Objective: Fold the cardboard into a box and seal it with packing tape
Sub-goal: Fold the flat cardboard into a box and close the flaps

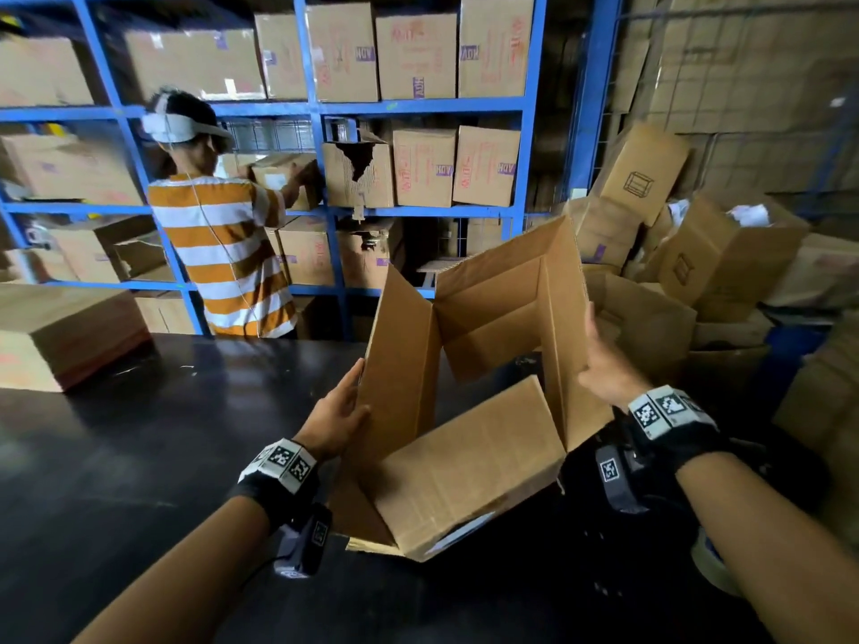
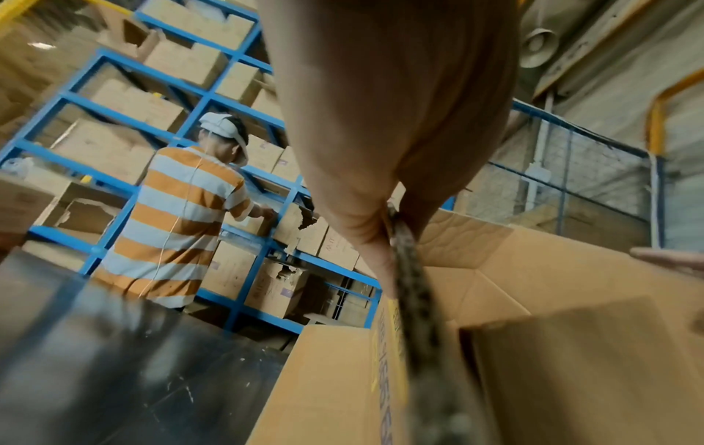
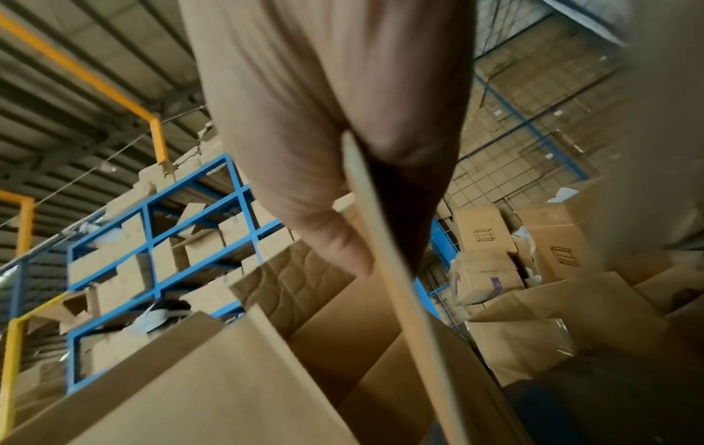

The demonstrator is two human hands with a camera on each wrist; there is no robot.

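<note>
A brown cardboard box (image 1: 488, 318), opened out into a tube with loose flaps, is held tilted above the black table (image 1: 139, 457). My left hand (image 1: 341, 411) grips the edge of its left wall, thumb on the outside; the left wrist view shows the cardboard edge (image 2: 407, 271) pinched between thumb and fingers. My right hand (image 1: 599, 364) grips the right wall's edge (image 3: 384, 271) the same way. A near flap (image 1: 465, 467) hangs toward me. A roll of packing tape (image 1: 711, 564) lies on the table under my right forearm, partly hidden.
A person in an orange-and-white striped shirt (image 1: 223, 253) stands behind the table at blue shelving (image 1: 320, 109) full of cartons. A closed carton (image 1: 60, 337) sits on the table's far left. Several loose boxes (image 1: 697, 253) are heaped to the right.
</note>
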